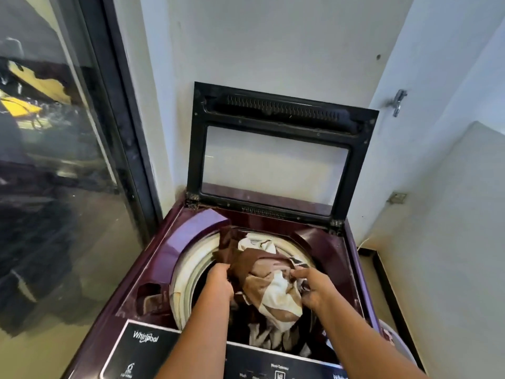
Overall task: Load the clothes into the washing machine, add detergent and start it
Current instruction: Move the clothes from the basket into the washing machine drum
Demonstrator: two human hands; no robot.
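Note:
A purple top-loading washing machine (175,242) stands in the corner with its black-framed glass lid (276,154) raised upright. A bundle of brown, tan and white patterned cloth (270,283) bulges out of the round drum opening (188,272). My left hand (218,281) grips the cloth's left side with curled fingers. My right hand (314,288) pinches the cloth's right side. Both forearms reach in over the black control panel (147,348). The drum's depth is hidden by the cloth.
A dark-framed glass door (68,160) runs along the left of the machine. White walls close in behind and to the right, with a metal tap (397,101) on the wall and a low white ledge (464,165) at right.

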